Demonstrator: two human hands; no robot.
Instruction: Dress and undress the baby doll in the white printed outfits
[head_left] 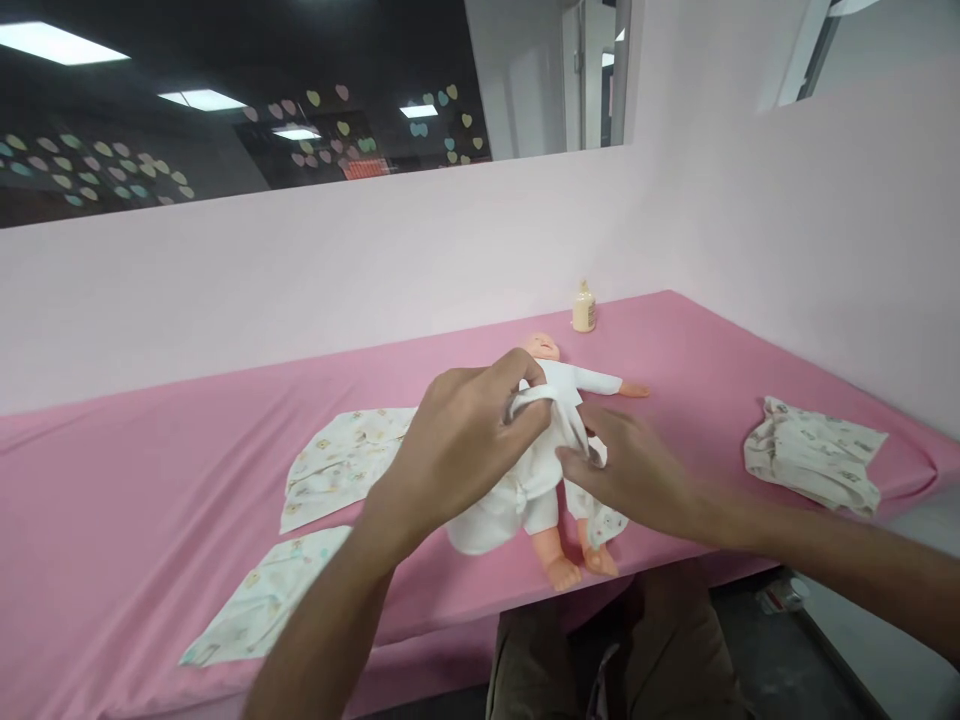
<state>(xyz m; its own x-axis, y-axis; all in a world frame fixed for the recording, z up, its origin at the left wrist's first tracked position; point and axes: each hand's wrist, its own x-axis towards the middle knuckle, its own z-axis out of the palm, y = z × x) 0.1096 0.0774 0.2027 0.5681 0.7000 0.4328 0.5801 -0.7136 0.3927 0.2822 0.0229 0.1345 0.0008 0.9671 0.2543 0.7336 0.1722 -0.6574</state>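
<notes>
Both hands pinch the doll's [536, 470] white robe [555, 395] at its chest, left hand [457, 445] above, right hand [637, 470] beside, doll lying lengthwise across the table's [150, 480] near edge.

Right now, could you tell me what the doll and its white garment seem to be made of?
The doll looks like smooth moulded plastic or vinyl, with faintly shiny legs. Its white garment looks like soft matte cloth: it creases where the left hand and right hand pinch it.
</notes>
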